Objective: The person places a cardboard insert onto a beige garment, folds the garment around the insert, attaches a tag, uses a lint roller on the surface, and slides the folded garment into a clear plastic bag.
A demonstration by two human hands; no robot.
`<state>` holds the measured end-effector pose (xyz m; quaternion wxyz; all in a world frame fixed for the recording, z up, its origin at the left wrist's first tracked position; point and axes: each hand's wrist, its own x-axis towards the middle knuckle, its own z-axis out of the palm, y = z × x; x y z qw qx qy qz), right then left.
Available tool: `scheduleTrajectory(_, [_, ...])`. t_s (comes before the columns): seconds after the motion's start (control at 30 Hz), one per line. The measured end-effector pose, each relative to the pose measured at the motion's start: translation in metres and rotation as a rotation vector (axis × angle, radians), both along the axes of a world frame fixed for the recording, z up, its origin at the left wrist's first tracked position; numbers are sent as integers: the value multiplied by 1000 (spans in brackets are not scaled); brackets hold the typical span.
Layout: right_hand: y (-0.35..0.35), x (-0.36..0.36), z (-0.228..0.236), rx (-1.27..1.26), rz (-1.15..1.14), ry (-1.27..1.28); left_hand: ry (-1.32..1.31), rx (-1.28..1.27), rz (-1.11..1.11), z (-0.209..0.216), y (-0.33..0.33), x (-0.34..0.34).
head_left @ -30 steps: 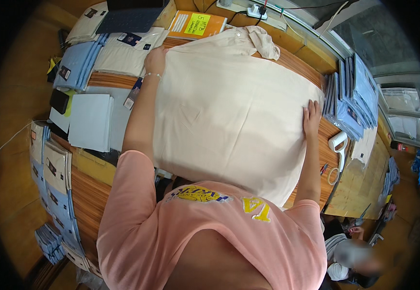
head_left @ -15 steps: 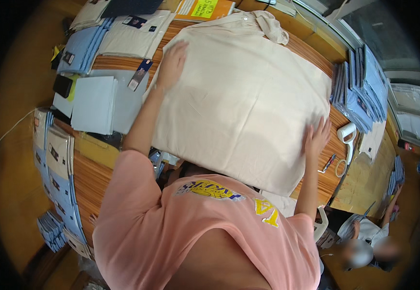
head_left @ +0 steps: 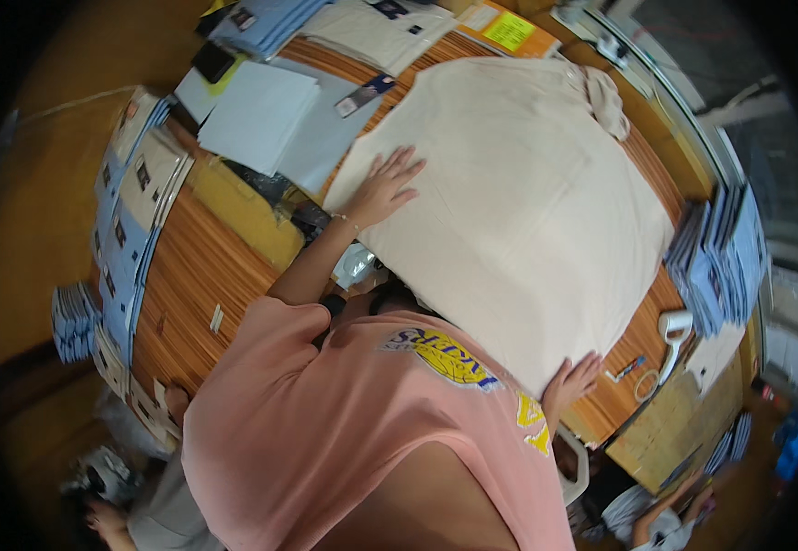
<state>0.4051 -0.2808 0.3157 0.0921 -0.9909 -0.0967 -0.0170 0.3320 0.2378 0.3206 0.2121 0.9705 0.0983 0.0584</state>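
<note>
A cream shirt lies spread on the wood-grain table, its collar and button end bunched at the far right. My left hand rests flat on the shirt's left side, fingers spread. At the near right corner of the cloth, my right hand lies with its fingers stretched out on the fabric near the table edge. Neither hand grips anything that shows. Right of that hand are a small blue pen-like tool and a white handheld tagging or scanning device with a coiled cord.
Stacked blue folded shirts stand at the right. White sheets, a dark hang tag and an orange packet lie at the far left and back. Packed shirts line the left table edge. Other people sit at lower right and lower left.
My left hand has come nearer along the shirt's left side, and my right hand has slid nearer to its near right corner. The whole view has turned and shifted.
</note>
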Motion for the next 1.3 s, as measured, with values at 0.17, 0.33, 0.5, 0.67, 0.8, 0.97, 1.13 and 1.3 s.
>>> scheduleTrajectory(0.17, [6, 13, 26, 277, -20, -210, -492, 174, 674, 21, 118, -47])
scheduleTrajectory(0.33, [64, 52, 57, 513, 242, -214, 247, 261, 835, 19, 180, -127])
scheduleTrajectory(0.5, [170, 62, 80, 845, 349, 78, 390, 351, 656, 64, 156, -122])
scheduleTrajectory(0.67, [273, 47, 92, 977, 655, 191, -228, -118, 562, 198, 61, -98])
scheduleTrajectory(0.8, [324, 54, 112, 1438, 105, 947, -549, -830, 425, 184, 34, -75])
scheduleTrajectory(0.97, [274, 70, 89, 1568, 62, 992, -278, -1190, 326, 57, 44, -18])
scheduleTrajectory(1.13, [223, 76, 48, 856, -105, 779, -92, 48, 197, 13, 53, 11])
scheduleTrajectory(1.3, [235, 88, 70, 1063, -17, 651, -119, 81, 275, -1, 60, 10])
